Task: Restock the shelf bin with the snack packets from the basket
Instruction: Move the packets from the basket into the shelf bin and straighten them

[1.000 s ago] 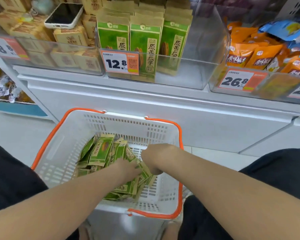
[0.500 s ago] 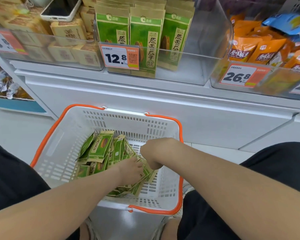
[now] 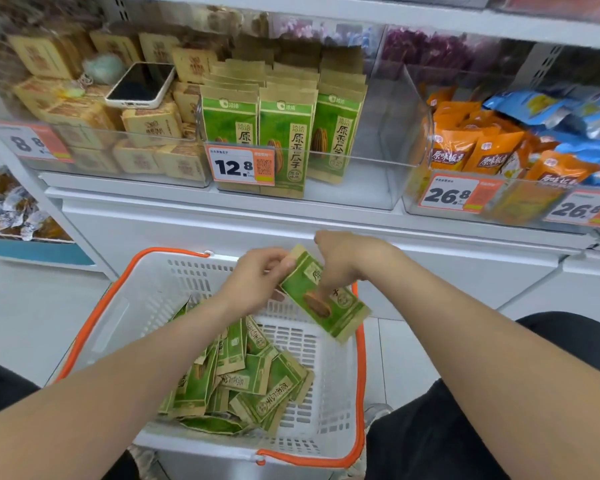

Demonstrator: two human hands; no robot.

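Note:
A white basket with an orange rim (image 3: 94,327) sits on the floor in front of me, with several green snack packets (image 3: 243,379) piled inside. Above its far edge I hold one green packet (image 3: 329,306), tilted. My left hand (image 3: 257,278) pinches its upper left end and my right hand (image 3: 340,261) grips it from above, fingers over its face. The clear shelf bin (image 3: 378,181) with the 12.8 price tag stands above, holding upright green packets (image 3: 284,133) on its left side.
A phone (image 3: 141,85) lies on the brown packets in the left bin. Orange and blue packets (image 3: 499,150) fill the right bin. A white cabinet front runs below the shelf. My dark-clothed knees flank the basket.
Both hands came up out of the basket with one green packet held between them. The view has tilted up toward the shelf.

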